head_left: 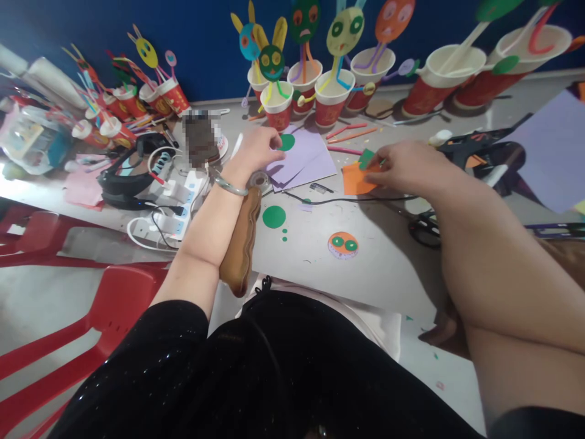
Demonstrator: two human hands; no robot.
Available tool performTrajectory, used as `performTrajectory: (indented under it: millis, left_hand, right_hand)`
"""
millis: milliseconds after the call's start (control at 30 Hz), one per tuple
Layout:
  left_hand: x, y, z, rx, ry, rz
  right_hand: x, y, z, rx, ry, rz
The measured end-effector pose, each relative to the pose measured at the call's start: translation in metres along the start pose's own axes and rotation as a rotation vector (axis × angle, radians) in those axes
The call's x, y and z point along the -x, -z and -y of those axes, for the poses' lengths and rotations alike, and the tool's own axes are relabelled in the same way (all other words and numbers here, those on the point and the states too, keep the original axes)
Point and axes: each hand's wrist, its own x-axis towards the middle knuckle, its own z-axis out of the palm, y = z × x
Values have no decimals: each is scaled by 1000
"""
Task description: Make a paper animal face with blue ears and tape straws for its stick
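Note:
My left hand (260, 149) is over the purple paper sheets (311, 161), its fingers curled at the edge of a green paper circle (287, 142). My right hand (404, 166) pinches small pieces of orange paper (355, 182) and green paper (366, 158); the fingers partly cover them. Nearer my body lies another green circle (274, 217), with tiny green dots beside it. To its right is a round orange paper face (343, 244) with green eyes and a purple lower part. A clear tape roll (259, 180) sits by my left wrist.
Red and white paper cups (329, 100) with paper-face figures line the back wall. A power strip (185, 204) and a black headset-like device (132, 174) lie left. Scissors (425, 230) are under my right forearm; a black cable (338, 200) crosses the table. A red chair (123, 299) stands left.

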Motion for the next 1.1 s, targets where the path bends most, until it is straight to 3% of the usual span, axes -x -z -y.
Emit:
performTrajectory:
  millis: [133, 233, 333, 467, 567, 733, 1000, 1100]
  left_hand:
    - [8, -17, -10, -157, -112, 137]
    - [15, -22, -18, -265, -138, 207]
    - [14, -19, -20, -246, -137, 230]
    - [9, -15, -17, -132, -85, 217]
    - [7, -12, -18, -94, -49, 191]
    - [7, -1, -17, -22, -14, 101]
    - [4, 9, -10, -66, -31, -36]
    - [7, 6, -11, -92, -67, 71]
  right_hand:
    - [8, 1, 2, 132, -104, -75]
    - [15, -1, 7, 140, -69, -187]
    - [16, -8, 13, 111, 154, -236]
    - [9, -31, 19, 61, 565, -148]
    - [5, -49, 22, 19, 747, -117]
    - [3, -62, 23, 27, 786, -104]
    - [2, -61, 23, 9, 773, -65]
    - [2, -60, 23, 0, 752, -42]
